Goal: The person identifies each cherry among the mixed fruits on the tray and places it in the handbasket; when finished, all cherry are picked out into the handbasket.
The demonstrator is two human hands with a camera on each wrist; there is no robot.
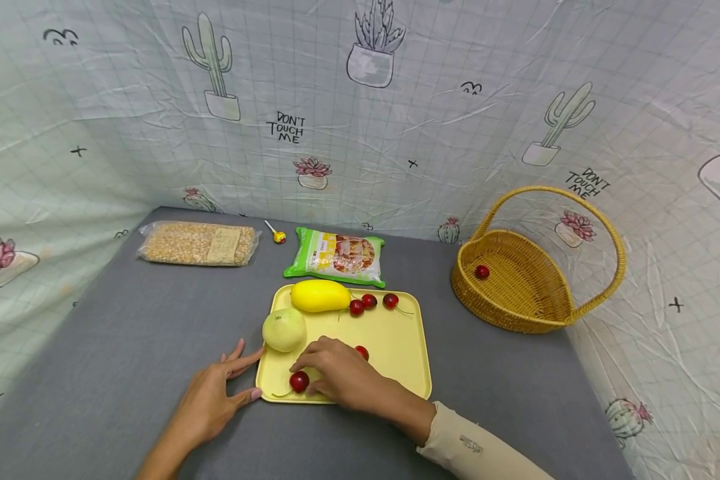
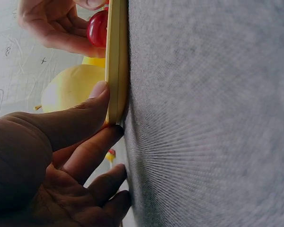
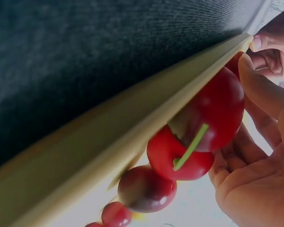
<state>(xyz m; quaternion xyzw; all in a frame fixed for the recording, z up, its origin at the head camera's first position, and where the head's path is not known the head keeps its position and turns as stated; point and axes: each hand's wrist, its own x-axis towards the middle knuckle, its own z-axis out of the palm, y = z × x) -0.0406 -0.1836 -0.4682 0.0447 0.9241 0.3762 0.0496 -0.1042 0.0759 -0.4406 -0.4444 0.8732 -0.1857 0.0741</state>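
A yellow tray [image 1: 396, 347] holds a yellow mango [image 1: 320, 295], a pale green round fruit [image 1: 285, 330] and several red cherries. My right hand [image 1: 342, 373] reaches over the tray's front part. Its thumb and fingers curl round one stemmed cherry [image 1: 299, 382] near the front left corner; the same cherry [image 2: 98, 28] shows between them in the left wrist view. Another cherry [image 1: 362, 352] is partly hidden behind the right hand. At the tray's left edge, my left hand [image 1: 210, 400] touches the rim with thumb and index finger, the other fingers spread.
To the right stands a wicker basket [image 1: 552, 325] with a tall handle and one cherry [image 1: 482, 272] inside. Behind the tray lie a green-edged food packet [image 1: 342, 257], a lollipop [image 1: 279, 236] and a clear bag of yellowish grains [image 1: 180, 243]. A printed curtain [image 1: 336, 133] surrounds the grey table [image 1: 156, 320].
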